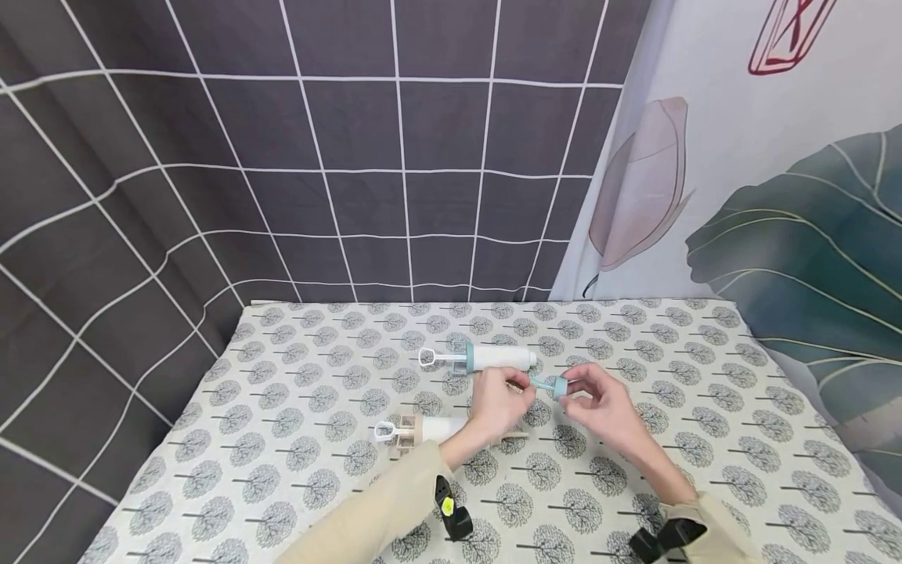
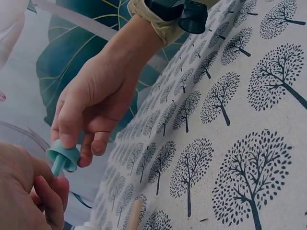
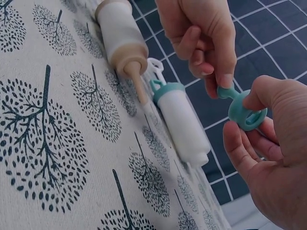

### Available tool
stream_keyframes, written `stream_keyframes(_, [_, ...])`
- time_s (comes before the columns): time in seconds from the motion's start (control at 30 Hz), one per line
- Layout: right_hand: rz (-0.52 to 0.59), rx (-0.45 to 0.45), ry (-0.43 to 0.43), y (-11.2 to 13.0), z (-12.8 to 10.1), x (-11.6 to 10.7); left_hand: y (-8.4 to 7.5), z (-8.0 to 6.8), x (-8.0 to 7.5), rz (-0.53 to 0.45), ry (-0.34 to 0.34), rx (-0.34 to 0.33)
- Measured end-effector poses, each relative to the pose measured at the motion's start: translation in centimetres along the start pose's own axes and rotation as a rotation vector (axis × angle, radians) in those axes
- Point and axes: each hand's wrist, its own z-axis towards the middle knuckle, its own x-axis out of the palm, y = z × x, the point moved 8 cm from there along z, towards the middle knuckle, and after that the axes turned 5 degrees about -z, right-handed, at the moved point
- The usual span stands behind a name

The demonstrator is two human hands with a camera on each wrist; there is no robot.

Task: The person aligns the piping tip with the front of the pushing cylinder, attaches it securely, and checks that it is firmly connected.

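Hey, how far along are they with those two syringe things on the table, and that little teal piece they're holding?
Looks mid-job. Done: the teal nozzle cap is off and apart from the teal-collared syringe, which lies on the tree-print cloth. In hand: the left hand pinches the cap's thin stem, while the right hand grips its wide end. Left: probably fitting it somewhere. The beige syringe lies untouched, with its tip on.

Tree-print table (image 1: 296, 439), two syringes (image 1: 486, 358) (image 1: 423, 430)

Teal nozzle cap held above the tree-print surface

The small teal nozzle cap (image 1: 552, 385), a ringed collar with a slim stem, hung level between both hands, clear of the surface (image 1: 296, 439), near the teal-collared white tube (image 1: 493, 359).
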Motion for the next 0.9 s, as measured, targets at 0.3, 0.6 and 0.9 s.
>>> stream_keyframes(0.3, [0.001, -0.026, 0.018, 0.2, 0.2, 0.5, -0.2, -0.4, 0.0, -0.009, 0.018, 0.038])
stream_keyframes(0.6, [0.035, -0.035, 0.050, 0.4, 0.2, 1.0, -0.4, -0.7, 0.6, -0.070, 0.082, 0.030])
stream_keyframes(0.9, [0.037, -0.057, 0.051, 0.7, 0.3, 1.2, -1.0, -1.1, 0.8, -0.055, 0.100, 0.090])
